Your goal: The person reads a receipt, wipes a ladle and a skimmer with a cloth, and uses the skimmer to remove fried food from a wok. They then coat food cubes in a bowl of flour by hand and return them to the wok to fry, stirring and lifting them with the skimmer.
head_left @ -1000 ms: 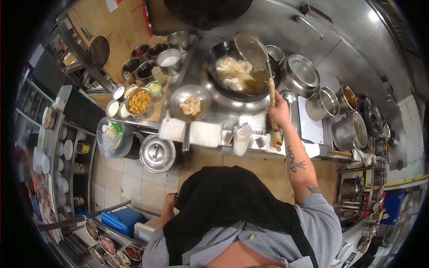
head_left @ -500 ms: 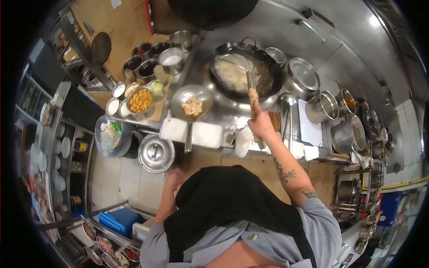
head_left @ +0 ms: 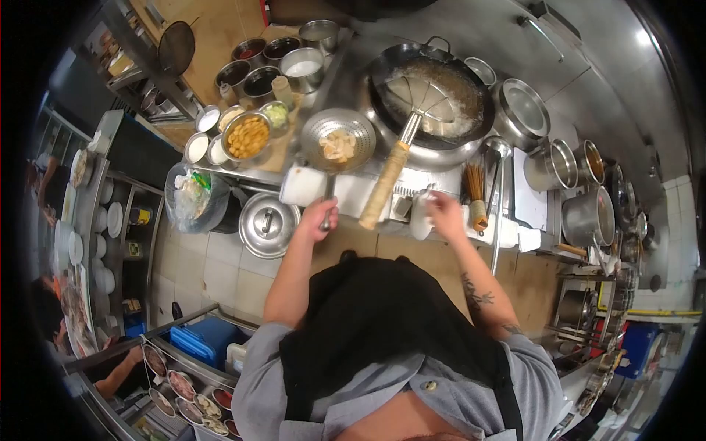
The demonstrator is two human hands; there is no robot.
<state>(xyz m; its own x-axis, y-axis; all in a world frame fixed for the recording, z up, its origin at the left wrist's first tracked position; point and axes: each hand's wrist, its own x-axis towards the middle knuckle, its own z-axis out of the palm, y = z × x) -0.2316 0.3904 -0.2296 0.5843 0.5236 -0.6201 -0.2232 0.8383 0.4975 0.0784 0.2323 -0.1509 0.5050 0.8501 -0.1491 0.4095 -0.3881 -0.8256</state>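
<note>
My left hand (head_left: 321, 218) is closed round the handle of a perforated ladle (head_left: 338, 128), whose bowl holds pale pieces of food (head_left: 339, 147). To the right, a wire strainer (head_left: 417, 99) lies across the black wok (head_left: 386, 62), its bamboo-wrapped handle (head_left: 386, 184) sticking out over the counter edge, with neither hand on it. Bubbling oil (head_left: 460, 92) shows in the wok. My right hand (head_left: 444, 213) is at a white cloth (head_left: 421, 217) on the counter edge, fingers bent; whether it grips the cloth is too blurred to tell.
Sauce pots (head_left: 261, 82) and a bowl of golden pieces (head_left: 248, 137) stand at the left. A bamboo brush (head_left: 475, 192), a long ladle (head_left: 500, 148) and steel pots (head_left: 588, 213) are at the right. A lidded pot (head_left: 269, 226) sits below the counter.
My right hand has let go of the strainer, which now rests over the wok, and moved down to the cloth. My left hand has risen and taken hold of the perforated ladle's handle.
</note>
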